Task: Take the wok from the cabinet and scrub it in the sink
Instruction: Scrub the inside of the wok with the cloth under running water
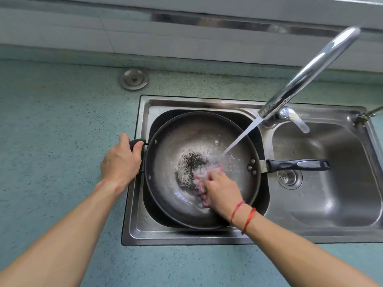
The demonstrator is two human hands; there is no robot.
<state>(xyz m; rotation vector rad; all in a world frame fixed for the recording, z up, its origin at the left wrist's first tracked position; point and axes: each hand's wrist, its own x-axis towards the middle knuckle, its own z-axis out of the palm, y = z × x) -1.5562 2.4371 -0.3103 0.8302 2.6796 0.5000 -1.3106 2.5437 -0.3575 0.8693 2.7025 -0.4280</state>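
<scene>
Since the wok [186, 137] is in the sink [207, 238], we're mid-scrub. Our left hand [121, 162] grips its handle [135, 142], right hand [222, 193] clutches cloth [200, 179]; residue [190, 162] left.

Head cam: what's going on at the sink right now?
A person is scrubbing a wok that sits in the left basin of a double steel sink. The left hand grips the wok's side handle to steady it. The right hand holds a pink-and-white cloth against the inside. The faucet is running into the wok, and a dark speckled residue patch remains at the bottom.
</scene>
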